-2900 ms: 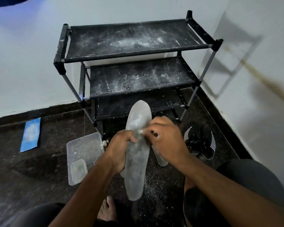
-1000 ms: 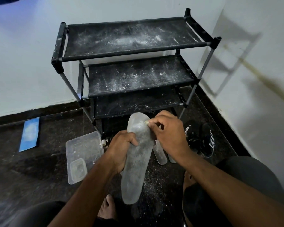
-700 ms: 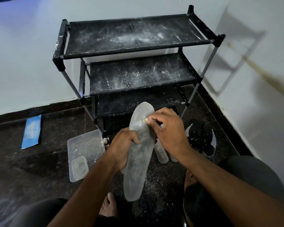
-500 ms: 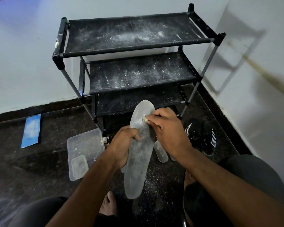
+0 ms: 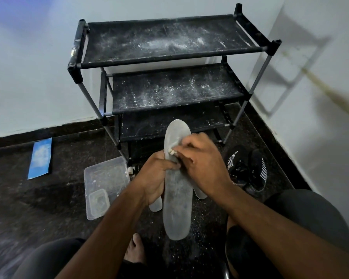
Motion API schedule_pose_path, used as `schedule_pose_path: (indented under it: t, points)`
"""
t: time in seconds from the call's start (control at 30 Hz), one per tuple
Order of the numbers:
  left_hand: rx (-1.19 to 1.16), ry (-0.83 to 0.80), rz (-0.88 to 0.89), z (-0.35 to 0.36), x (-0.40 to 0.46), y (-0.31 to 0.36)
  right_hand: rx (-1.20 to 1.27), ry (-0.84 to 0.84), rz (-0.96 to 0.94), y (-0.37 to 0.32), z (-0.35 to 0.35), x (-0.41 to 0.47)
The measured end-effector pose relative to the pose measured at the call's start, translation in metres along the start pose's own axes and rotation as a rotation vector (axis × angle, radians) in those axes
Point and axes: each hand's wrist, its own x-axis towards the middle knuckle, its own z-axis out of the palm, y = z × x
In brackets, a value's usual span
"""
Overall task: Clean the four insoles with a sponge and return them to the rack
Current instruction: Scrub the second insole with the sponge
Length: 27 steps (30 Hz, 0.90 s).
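Since the frame half a second earlier, the sponge [image 5: 172, 152] has been drawn down from the toe toward the middle of the held insole [image 5: 176, 200], close against the left thumb.

Scrubbing of one insole is judged to be the step in hand: the insole is held upright before the rack [image 5: 169, 91], gripped at its left edge by the left hand [image 5: 155, 178], while a small pale sponge is pinched in the curled fingertips of the right hand [image 5: 199, 168] and pressed to its face. Two further insoles on the floor [image 5: 199, 195] are partly hidden behind the hands; a fourth is not made out. No insole is seen on the powder-dusted shelves. For the next move, continued strokes toward the heel are judged necessary, then placement on a shelf.
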Motion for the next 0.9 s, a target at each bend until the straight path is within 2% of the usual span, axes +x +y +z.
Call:
schedule_pose_path:
  t: [0.13,0.23,0.3,0.43,0.57,0.73,0.83,0.9]
  points:
    - [0.046,-0.023,-0.03,0.002,-0.002,0.001,0.005,0.106,0.182,0.011,-0.007,0.006]
    - [-0.006,-0.021,-0.025,0.004,-0.002,0.001,0.029,0.022,0.014,-0.005,0.001,-0.001]
    - [-0.016,-0.037,-0.017,0.003,-0.003,0.002,-0.006,0.021,-0.012,-0.005,0.002,-0.001]
    - [0.027,-0.072,-0.042,0.004,-0.005,0.005,0.024,0.113,0.208,0.007,-0.003,0.005]
    - [-0.037,-0.062,-0.031,0.002,-0.002,0.002,0.056,0.024,0.02,-0.01,0.002,-0.002]
    - [0.079,-0.086,-0.043,0.0,-0.002,0.002,-0.011,0.093,0.177,-0.001,-0.004,0.005]
    - [0.03,-0.078,-0.025,-0.002,-0.001,0.001,-0.012,0.053,0.016,-0.013,-0.003,0.0]
    - [0.045,-0.092,-0.021,-0.003,0.0,0.001,-0.073,0.042,0.006,-0.013,-0.004,0.0]
